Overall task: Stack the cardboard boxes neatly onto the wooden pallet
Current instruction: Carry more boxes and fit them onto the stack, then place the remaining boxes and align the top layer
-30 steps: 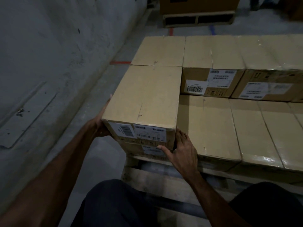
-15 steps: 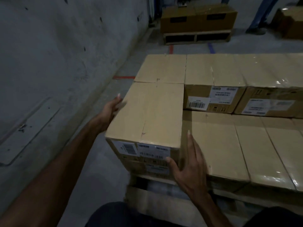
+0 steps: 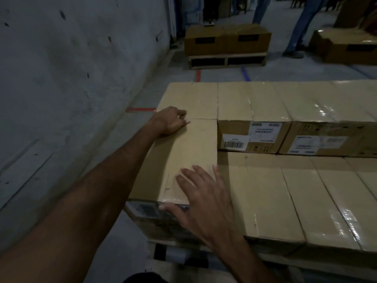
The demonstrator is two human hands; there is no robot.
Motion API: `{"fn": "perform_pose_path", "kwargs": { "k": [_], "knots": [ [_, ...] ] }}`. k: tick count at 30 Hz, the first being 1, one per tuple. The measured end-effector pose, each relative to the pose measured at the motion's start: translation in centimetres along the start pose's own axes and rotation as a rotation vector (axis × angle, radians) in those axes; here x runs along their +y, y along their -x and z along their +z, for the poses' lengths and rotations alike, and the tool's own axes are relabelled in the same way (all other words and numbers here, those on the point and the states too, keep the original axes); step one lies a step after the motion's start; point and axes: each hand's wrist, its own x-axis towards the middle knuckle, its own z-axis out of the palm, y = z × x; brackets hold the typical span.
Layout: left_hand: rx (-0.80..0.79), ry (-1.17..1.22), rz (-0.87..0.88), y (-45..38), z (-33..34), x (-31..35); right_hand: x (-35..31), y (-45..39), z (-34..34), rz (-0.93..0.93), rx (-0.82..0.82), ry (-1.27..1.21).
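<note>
A cardboard box sits at the left end of the stack on the wooden pallet, flush with the box behind it. My left hand rests on its far left top corner with the fingers curled, holding nothing. My right hand lies flat on the near right top corner, its thumb down on the labelled front face. To the right, a lower layer of taped boxes runs along the front. An upper row stands behind it.
A grey concrete wall runs close along the left. Farther back stands another pallet with dark boxes. A person's legs in jeans and more boxes are at the back right. Red and blue tape marks the floor.
The box has slid back flush with the box behind it. My left hand moved from its left side to the far top corner. My right hand went from the front right corner onto the top.
</note>
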Motion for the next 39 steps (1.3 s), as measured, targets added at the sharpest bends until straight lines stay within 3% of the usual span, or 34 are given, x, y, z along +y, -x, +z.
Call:
{"fn": "perform_pose_path", "kwargs": {
  "k": [7,18,24,33,39],
  "knots": [
    [0.092,0.047,-0.023,0.2,1.4,0.2,0.3,0.3,0.6,-0.008,0.018,-0.016],
    [0.091,0.066,-0.054,0.2,1.8,0.1,0.7,0.2,1.2,-0.016,0.051,-0.014],
    [0.087,0.062,-0.085,1.0,1.6,0.8,0.2,0.2,0.5,0.012,-0.021,0.000],
    [0.096,0.029,-0.036,2.0,0.7,1.6,1.2,0.2,-0.9,-0.042,0.010,-0.109],
    [0.231,0.000,0.078,3.2,-4.7,3.2,3.6,-3.9,-3.6,-0.047,0.101,-0.143]
  ]
}}
